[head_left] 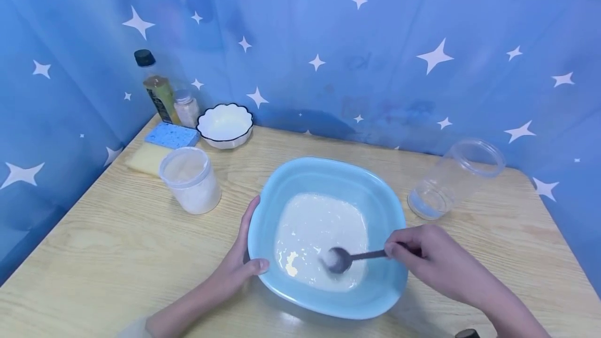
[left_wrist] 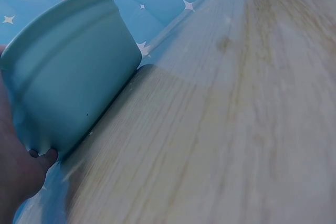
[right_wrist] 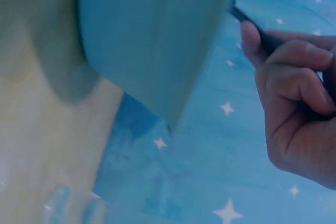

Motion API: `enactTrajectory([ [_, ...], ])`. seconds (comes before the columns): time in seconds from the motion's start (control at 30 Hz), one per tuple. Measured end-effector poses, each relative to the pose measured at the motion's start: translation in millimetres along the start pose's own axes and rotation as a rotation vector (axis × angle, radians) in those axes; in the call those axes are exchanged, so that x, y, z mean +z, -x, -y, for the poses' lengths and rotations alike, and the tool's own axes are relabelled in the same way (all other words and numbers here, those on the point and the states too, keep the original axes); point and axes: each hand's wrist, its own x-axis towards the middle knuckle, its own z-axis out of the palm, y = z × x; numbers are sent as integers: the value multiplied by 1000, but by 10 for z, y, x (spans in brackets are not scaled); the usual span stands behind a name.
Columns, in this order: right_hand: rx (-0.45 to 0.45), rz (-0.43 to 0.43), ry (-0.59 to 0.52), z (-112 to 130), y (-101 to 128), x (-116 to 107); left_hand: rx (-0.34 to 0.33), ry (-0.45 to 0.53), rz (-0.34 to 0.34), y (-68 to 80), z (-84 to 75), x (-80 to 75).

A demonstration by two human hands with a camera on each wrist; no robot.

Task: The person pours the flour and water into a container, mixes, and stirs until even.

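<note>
head: above, looking down | wrists: close, low | shared: basin (head_left: 328, 181)

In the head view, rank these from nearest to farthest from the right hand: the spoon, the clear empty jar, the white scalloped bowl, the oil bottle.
From the right hand:
1. Spoon, held in its fingers, over the blue basin.
2. Clear empty jar, just behind the hand, on the right.
3. White scalloped bowl, back left.
4. Oil bottle, far back-left corner.
</note>
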Motion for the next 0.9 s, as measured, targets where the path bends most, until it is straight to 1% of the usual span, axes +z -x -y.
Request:
enactTrajectory([
  [0.07, 4, 44, -7, -9, -4, 32, -3, 0, 0, -4, -8, 2],
  [0.17, 25, 60, 72, -19, -3, 47, -5, 4, -2, -8, -13, 1],
  [0.27, 68, 34, 170, -14, -17, 30, -6, 7, -5, -7, -11, 0],
  [0.4, 117, -21, 252, 5, -63, 14, -8, 9, 0, 1, -4, 3],
  [0.47, 120, -62, 284, 17, -106, 21, -8, 11, 4, 9, -3, 7],
  [0.53, 115, -92, 277, 22, -155, 54, -2, 6, 8, 15, 3, 5],
  [0.6, 97, -100, 234, 24, -206, 108, -1, 7, 8, 18, 6, 4],
  [0.67, 59, -78, 156, 26, -241, 174, 3, 2, 6, 17, 9, 3],
  [0.77, 19, -4, 50, 38, -251, 229, 1, -2, 2, 12, 8, 4],
  [0.83, 5, 23, 23, 37, -233, 214, -2, 0, 0, 8, 2, 4],
  [0.9, 24, 16, 30, 36, -207, 172, -7, 6, 0, 14, -4, 0],
])
